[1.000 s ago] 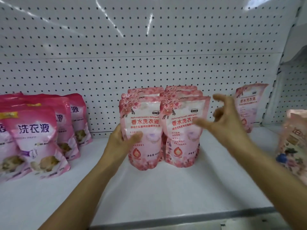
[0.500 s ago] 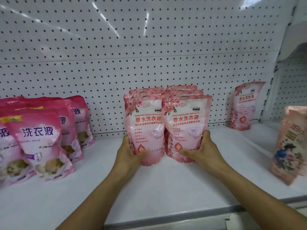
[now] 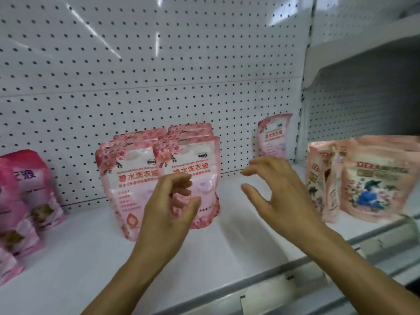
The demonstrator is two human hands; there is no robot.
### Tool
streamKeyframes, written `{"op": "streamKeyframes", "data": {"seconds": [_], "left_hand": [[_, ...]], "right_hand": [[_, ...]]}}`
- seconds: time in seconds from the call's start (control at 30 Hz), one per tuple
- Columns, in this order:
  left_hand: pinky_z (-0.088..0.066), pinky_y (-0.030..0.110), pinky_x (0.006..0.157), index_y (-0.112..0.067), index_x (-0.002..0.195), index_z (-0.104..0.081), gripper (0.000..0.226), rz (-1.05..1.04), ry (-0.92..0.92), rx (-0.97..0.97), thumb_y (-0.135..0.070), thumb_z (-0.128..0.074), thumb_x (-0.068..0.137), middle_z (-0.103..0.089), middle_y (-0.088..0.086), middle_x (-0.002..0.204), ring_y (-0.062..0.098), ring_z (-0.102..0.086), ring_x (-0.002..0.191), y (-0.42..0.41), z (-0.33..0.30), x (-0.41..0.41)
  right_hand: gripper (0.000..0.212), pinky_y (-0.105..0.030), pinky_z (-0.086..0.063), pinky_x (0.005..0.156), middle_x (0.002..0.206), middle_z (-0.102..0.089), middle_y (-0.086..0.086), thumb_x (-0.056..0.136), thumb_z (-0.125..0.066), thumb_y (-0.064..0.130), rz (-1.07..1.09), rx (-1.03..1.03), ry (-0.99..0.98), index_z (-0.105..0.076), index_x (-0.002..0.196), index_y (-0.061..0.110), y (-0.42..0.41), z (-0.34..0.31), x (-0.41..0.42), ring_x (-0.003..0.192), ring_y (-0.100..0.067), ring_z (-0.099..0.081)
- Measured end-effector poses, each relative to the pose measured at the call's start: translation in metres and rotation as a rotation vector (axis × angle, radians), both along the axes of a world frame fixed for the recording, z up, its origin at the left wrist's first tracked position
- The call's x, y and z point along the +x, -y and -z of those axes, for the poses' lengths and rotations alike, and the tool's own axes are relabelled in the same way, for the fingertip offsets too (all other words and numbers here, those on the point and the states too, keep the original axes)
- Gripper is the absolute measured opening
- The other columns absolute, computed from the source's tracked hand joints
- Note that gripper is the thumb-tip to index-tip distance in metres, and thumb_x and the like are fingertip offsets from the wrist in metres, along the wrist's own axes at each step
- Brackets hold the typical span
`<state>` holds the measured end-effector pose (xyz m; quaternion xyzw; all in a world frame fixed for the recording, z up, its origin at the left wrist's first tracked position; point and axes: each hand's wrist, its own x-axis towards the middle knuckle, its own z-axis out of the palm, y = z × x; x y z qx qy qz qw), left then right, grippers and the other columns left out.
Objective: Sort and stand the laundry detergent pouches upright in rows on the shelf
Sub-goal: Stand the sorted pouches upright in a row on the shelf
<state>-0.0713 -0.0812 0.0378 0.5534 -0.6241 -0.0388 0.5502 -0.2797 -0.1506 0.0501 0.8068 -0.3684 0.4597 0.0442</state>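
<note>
Two rows of light pink floral detergent pouches (image 3: 129,176) stand upright mid-shelf, backed against the pegboard. My left hand (image 3: 169,212) hovers just in front of the right row's front pouch (image 3: 200,169), fingers curled and apart, holding nothing. Further right, my right hand (image 3: 279,196) is spread above the bare shelf (image 3: 231,233), also empty. A single matching pink pouch (image 3: 273,137) leans on the pegboard at the back right. Peach pouches with a blue flower print (image 3: 377,183) stand at the far right. Magenta pouches (image 3: 25,192) are lined up at the left edge.
A white pegboard wall (image 3: 159,64) closes the back of the shelf. The neighbouring bay's side panel (image 3: 304,123) rises just right of the single pouch. A metal price rail (image 3: 295,289) runs along the front edge.
Both hands have let go of the two front pink pouches and pulled back toward me and to the right. The view has swung right, bringing the peach pouches further in.
</note>
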Motion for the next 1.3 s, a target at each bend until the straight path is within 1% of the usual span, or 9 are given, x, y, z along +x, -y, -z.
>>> {"op": "streamKeyframes", "data": {"seconds": [0.13,0.3,0.4,0.63,0.77,0.87,1.0,1.13,1.3], "left_hand": [[-0.049,0.011,0.076,-0.029,0.115,-0.056,0.036,0.158,-0.022,0.059,-0.012,-0.070,0.087,-0.063,-0.014,0.106,0.004,-0.061,0.098,0.033,-0.013,-0.054],[-0.050,0.025,0.093,-0.026,0.126,-0.049,0.044,0.204,-0.213,0.196,-0.021,-0.071,0.089,-0.059,-0.009,0.124,0.006,-0.058,0.111,0.117,-0.031,-0.112],[-0.046,0.039,0.105,-0.017,0.140,-0.043,0.055,0.157,-0.363,0.278,-0.023,-0.068,0.091,-0.051,-0.001,0.139,0.016,-0.052,0.124,0.176,-0.039,-0.132],[-0.040,0.039,0.108,-0.012,0.151,-0.031,0.063,-0.015,-0.496,0.332,-0.025,-0.059,0.097,-0.039,0.006,0.154,0.025,-0.044,0.136,0.282,-0.051,-0.154],[-0.050,0.034,0.077,-0.011,0.131,-0.055,0.036,0.018,-0.623,0.341,-0.021,-0.058,0.097,-0.065,0.010,0.120,0.026,-0.062,0.099,0.315,-0.054,-0.163],[-0.046,0.030,0.065,-0.011,0.101,-0.064,0.016,-0.029,-0.642,0.292,-0.025,-0.056,0.098,-0.068,0.010,0.095,0.025,-0.059,0.078,0.316,-0.051,-0.165],[-0.056,0.048,0.083,-0.008,0.095,-0.059,0.020,-0.130,-0.617,0.167,-0.026,-0.052,0.098,-0.069,0.016,0.096,0.033,-0.067,0.087,0.290,-0.039,-0.159],[-0.052,0.034,0.065,-0.008,0.101,-0.054,0.022,-0.193,-0.601,0.045,-0.026,-0.042,0.103,-0.065,0.013,0.094,0.023,-0.062,0.079,0.237,-0.027,-0.147],[-0.058,0.034,0.076,-0.018,0.102,-0.053,0.022,-0.157,-0.639,-0.065,-0.034,-0.038,0.105,-0.067,0.010,0.096,0.020,-0.068,0.084,0.159,-0.020,-0.132]], "right_hand": [[0.036,-0.043,-0.030,0.099,0.128,-0.058,-0.002,0.084,-0.059,0.040,0.291,-0.225,-0.153,-0.064,0.116,0.023,0.018,-0.035,-0.067,0.120,-0.024,-0.044],[0.058,-0.052,-0.023,0.112,0.153,-0.035,0.008,0.085,-0.044,0.069,0.316,0.151,-0.496,-0.048,0.135,0.041,0.049,-0.059,-0.115,0.139,-0.019,-0.028],[0.051,-0.042,-0.037,0.104,0.140,-0.050,0.012,0.086,-0.042,0.068,0.215,0.215,-0.577,-0.056,0.125,0.038,0.058,-0.058,-0.124,0.128,-0.013,-0.039],[0.053,-0.038,-0.044,0.087,0.120,-0.058,0.007,0.089,-0.027,0.061,0.133,0.147,-0.597,-0.055,0.118,0.027,0.074,-0.049,-0.134,0.117,-0.018,-0.044],[0.068,-0.037,-0.046,0.084,0.111,-0.060,0.008,0.077,-0.012,0.063,0.114,0.120,-0.568,-0.058,0.113,0.027,0.084,-0.046,-0.141,0.113,-0.018,-0.048],[0.064,-0.036,-0.048,0.080,0.106,-0.064,0.007,0.079,-0.018,0.062,0.103,0.120,-0.522,-0.060,0.111,0.027,0.087,-0.044,-0.146,0.107,-0.018,-0.052],[0.051,-0.036,-0.051,0.069,0.093,-0.069,0.004,0.082,-0.036,0.056,0.134,0.106,-0.436,-0.065,0.106,0.023,0.089,-0.039,-0.149,0.094,-0.022,-0.061],[0.051,-0.038,-0.044,0.088,0.105,-0.069,0.009,0.083,-0.039,0.062,0.066,0.093,-0.375,-0.066,0.112,0.028,0.083,-0.034,-0.148,0.103,-0.018,-0.059],[0.067,-0.029,-0.029,0.098,0.125,-0.058,0.017,0.076,-0.028,0.078,-0.010,0.168,-0.274,-0.060,0.117,0.035,0.073,-0.035,-0.144,0.120,-0.008,-0.046]]}}
